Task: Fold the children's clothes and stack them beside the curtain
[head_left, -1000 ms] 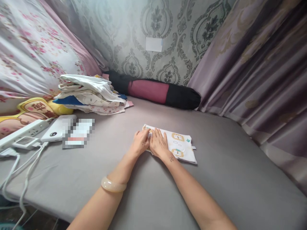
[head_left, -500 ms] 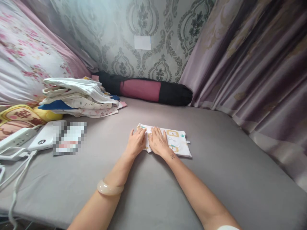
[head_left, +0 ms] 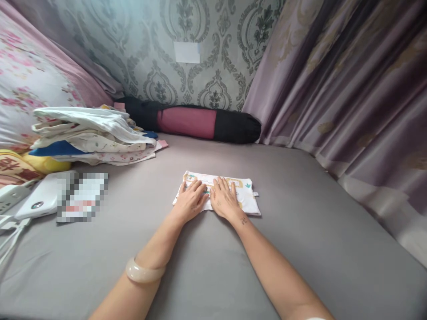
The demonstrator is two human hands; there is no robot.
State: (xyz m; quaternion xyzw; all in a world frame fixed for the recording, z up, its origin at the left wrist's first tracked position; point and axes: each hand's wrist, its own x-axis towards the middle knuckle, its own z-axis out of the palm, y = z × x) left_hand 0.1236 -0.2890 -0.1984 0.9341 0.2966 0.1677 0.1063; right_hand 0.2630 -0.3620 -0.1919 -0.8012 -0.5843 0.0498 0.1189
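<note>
A: Where does the folded cloth (head_left: 246, 196) lie against our fingers?

B: Right beneath them, at twelve o'clock from us on the grey sheet (head_left: 293, 231). Our left hand (head_left: 192, 198) spans its nine o'clock end; our right hand (head_left: 224, 196) rests over its middle, so most of the bare fabric shows towards three o'clock.

A: And how do we hold our fingers?

B: Stretched out, palms down, slightly apart on both hands, with the tips pointing to twelve and touching the print.

A: What is it made of?

B: It looks like thin white fabric, folded into a flat, roughly oblong packet with tan and green motifs. A small white tag (head_left: 255, 194) sticks out at three o'clock.

A: Other textures around us?

B: At ten o'clock we see a floppy, layered pile of clothes (head_left: 96, 135); at twelve, a long rounded black-and-maroon roll (head_left: 187, 122); at two, pleated, faintly shiny purple curtains (head_left: 333, 84). Our left wrist wears a smooth, milky bangle (head_left: 144, 272).
</note>
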